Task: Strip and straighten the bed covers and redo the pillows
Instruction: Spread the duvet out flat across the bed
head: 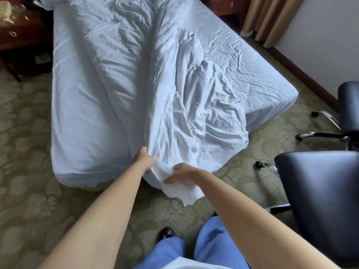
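Observation:
A bed (242, 61) with a white fitted sheet fills the upper half of the head view. A crumpled white cover (194, 113) lies down its middle and hangs over the foot end toward me. Beside it, along the bed's left half, lies a puffy white duvet (101, 90). My left hand (143, 159) grips a bunched fold of the cover at the foot of the bed. My right hand (181, 174) pinches the cover's loose corner just to the right; the corner dangles below my fingers above the carpet.
A black office chair (320, 191) stands close at my right, a second black chair (347, 113) behind it. A dark wooden nightstand (17, 35) is at the upper left. Tan curtains (270, 18) hang at the upper right. Patterned green carpet (29, 162) surrounds the bed.

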A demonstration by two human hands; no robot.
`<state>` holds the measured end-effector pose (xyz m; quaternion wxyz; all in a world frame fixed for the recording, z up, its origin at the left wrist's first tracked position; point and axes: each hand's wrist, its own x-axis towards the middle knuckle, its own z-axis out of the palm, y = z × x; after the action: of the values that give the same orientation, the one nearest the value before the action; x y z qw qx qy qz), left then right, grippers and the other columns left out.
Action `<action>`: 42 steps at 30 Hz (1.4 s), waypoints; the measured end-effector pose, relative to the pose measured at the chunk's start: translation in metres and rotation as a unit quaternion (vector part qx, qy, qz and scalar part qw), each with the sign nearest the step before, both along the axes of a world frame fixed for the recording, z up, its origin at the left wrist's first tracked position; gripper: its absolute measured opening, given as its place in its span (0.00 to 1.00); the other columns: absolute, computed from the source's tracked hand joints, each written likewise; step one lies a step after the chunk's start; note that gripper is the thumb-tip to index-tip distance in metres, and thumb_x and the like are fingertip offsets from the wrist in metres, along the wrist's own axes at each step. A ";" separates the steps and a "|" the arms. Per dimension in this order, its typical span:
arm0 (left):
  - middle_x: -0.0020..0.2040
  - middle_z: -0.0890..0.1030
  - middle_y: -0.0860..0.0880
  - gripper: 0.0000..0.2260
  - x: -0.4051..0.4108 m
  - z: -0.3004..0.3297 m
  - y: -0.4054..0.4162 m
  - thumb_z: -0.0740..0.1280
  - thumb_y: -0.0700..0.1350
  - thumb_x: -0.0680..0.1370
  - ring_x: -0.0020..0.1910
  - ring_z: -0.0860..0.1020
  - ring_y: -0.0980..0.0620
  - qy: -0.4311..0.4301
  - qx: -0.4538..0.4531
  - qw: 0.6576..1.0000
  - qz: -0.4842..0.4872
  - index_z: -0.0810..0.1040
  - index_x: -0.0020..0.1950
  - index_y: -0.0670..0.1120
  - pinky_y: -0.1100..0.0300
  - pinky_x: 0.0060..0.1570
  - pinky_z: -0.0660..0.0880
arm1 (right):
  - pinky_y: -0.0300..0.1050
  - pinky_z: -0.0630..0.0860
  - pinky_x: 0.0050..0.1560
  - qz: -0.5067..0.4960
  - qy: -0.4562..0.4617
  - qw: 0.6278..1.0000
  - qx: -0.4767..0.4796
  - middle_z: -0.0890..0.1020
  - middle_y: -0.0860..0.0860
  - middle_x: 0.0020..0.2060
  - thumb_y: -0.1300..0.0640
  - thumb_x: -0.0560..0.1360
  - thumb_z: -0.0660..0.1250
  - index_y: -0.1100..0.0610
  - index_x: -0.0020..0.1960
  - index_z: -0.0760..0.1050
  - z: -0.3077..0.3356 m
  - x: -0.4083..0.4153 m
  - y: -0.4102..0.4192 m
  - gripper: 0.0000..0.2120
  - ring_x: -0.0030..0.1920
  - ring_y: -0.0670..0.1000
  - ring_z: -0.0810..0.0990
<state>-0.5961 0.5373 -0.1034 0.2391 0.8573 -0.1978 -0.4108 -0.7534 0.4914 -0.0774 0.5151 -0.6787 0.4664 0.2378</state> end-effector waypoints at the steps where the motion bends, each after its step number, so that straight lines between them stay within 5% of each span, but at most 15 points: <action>1: 0.64 0.73 0.42 0.22 -0.001 -0.003 0.002 0.69 0.44 0.76 0.59 0.74 0.39 0.026 -0.003 1.000 0.013 0.66 0.68 0.43 0.50 0.49 0.77 | 0.48 0.74 0.57 0.017 0.010 0.999 0.026 0.76 0.54 0.60 0.45 0.70 0.72 0.55 0.67 0.70 -0.002 0.000 0.000 0.30 0.60 0.56 0.76; 4: 0.60 0.74 0.43 0.14 -0.011 -0.013 0.003 0.61 0.42 0.79 0.54 0.75 0.43 0.075 -0.003 0.996 0.040 0.67 0.64 0.44 0.51 0.52 0.77 | 0.49 0.75 0.62 0.053 0.036 0.992 0.104 0.71 0.54 0.68 0.51 0.75 0.69 0.54 0.76 0.59 -0.011 -0.005 0.002 0.33 0.64 0.55 0.75; 8: 0.63 0.72 0.42 0.16 -0.028 -0.025 -0.010 0.52 0.42 0.80 0.58 0.72 0.43 0.046 0.014 0.997 0.060 0.65 0.67 0.40 0.54 0.58 0.70 | 0.50 0.73 0.65 0.051 0.049 0.989 0.128 0.71 0.56 0.69 0.56 0.78 0.66 0.49 0.78 0.51 -0.028 -0.019 -0.002 0.35 0.64 0.54 0.76; 13: 0.75 0.62 0.44 0.36 -0.054 -0.026 -0.025 0.64 0.58 0.77 0.72 0.63 0.43 0.135 0.037 0.989 0.035 0.55 0.76 0.41 0.52 0.67 0.63 | 0.48 0.69 0.68 0.050 0.036 0.981 0.183 0.68 0.55 0.72 0.61 0.79 0.63 0.46 0.78 0.47 -0.036 -0.034 -0.015 0.36 0.68 0.53 0.72; 16: 0.75 0.61 0.45 0.38 -0.058 -0.028 -0.033 0.70 0.49 0.74 0.72 0.64 0.43 0.136 0.088 0.987 -0.025 0.53 0.77 0.43 0.53 0.66 0.65 | 0.47 0.63 0.71 0.110 0.040 0.947 0.300 0.66 0.57 0.73 0.67 0.80 0.56 0.49 0.77 0.50 -0.030 -0.047 -0.031 0.31 0.71 0.53 0.68; 18: 0.73 0.64 0.44 0.34 -0.058 -0.035 -0.037 0.66 0.39 0.74 0.69 0.67 0.42 0.096 0.122 0.987 -0.031 0.55 0.76 0.43 0.54 0.63 0.69 | 0.49 0.66 0.67 0.146 0.053 0.925 0.347 0.71 0.56 0.70 0.67 0.79 0.59 0.48 0.75 0.58 -0.034 -0.054 -0.043 0.28 0.64 0.53 0.74; 23: 0.70 0.66 0.42 0.30 -0.086 -0.053 -0.057 0.59 0.36 0.73 0.65 0.70 0.39 0.096 0.107 0.987 0.073 0.56 0.75 0.44 0.48 0.62 0.73 | 0.40 0.75 0.48 -0.019 -0.001 0.991 0.133 0.78 0.59 0.57 0.67 0.77 0.62 0.59 0.71 0.66 -0.074 -0.074 -0.083 0.23 0.53 0.55 0.79; 26: 0.54 0.76 0.39 0.25 -0.125 -0.053 -0.087 0.60 0.36 0.73 0.50 0.78 0.41 0.159 0.044 0.972 0.168 0.62 0.70 0.43 0.57 0.48 0.73 | 0.34 0.73 0.30 -0.090 -0.007 0.992 0.094 0.76 0.56 0.47 0.67 0.75 0.61 0.57 0.67 0.68 -0.091 -0.088 -0.107 0.21 0.40 0.53 0.76; 29: 0.38 0.76 0.46 0.32 -0.159 -0.052 -0.116 0.64 0.46 0.66 0.33 0.75 0.48 0.176 0.021 0.970 0.166 0.63 0.70 0.43 0.64 0.31 0.70 | 0.39 0.72 0.44 -0.055 -0.006 0.998 0.036 0.75 0.52 0.48 0.66 0.74 0.58 0.56 0.64 0.72 -0.109 -0.108 -0.135 0.20 0.51 0.54 0.77; 32: 0.54 0.80 0.47 0.44 -0.180 -0.074 -0.129 0.72 0.52 0.58 0.45 0.80 0.49 0.188 0.024 0.971 0.145 0.62 0.73 0.48 0.58 0.43 0.79 | 0.49 0.76 0.56 -0.035 0.001 0.999 0.030 0.82 0.52 0.50 0.66 0.71 0.56 0.57 0.54 0.79 -0.126 -0.133 -0.157 0.18 0.53 0.54 0.80; 37: 0.53 0.80 0.45 0.34 -0.184 -0.103 -0.121 0.69 0.43 0.65 0.51 0.79 0.42 0.051 0.151 0.979 0.125 0.63 0.70 0.50 0.55 0.49 0.77 | 0.46 0.68 0.67 -0.023 0.051 0.998 0.038 0.75 0.53 0.65 0.65 0.76 0.61 0.57 0.69 0.70 -0.147 -0.159 -0.190 0.21 0.66 0.55 0.73; 42: 0.63 0.71 0.39 0.37 -0.191 -0.117 -0.099 0.67 0.35 0.71 0.59 0.73 0.37 -0.147 0.164 0.957 0.188 0.54 0.76 0.47 0.45 0.55 0.74 | 0.47 0.73 0.56 -0.028 0.067 0.997 0.035 0.74 0.55 0.64 0.64 0.77 0.59 0.58 0.71 0.66 -0.159 -0.166 -0.205 0.23 0.60 0.55 0.75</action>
<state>-0.7874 0.4384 -0.2208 0.1366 0.9572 0.0036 -0.2550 -0.9192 0.2868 -0.2368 0.5127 -0.6294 0.5098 0.2847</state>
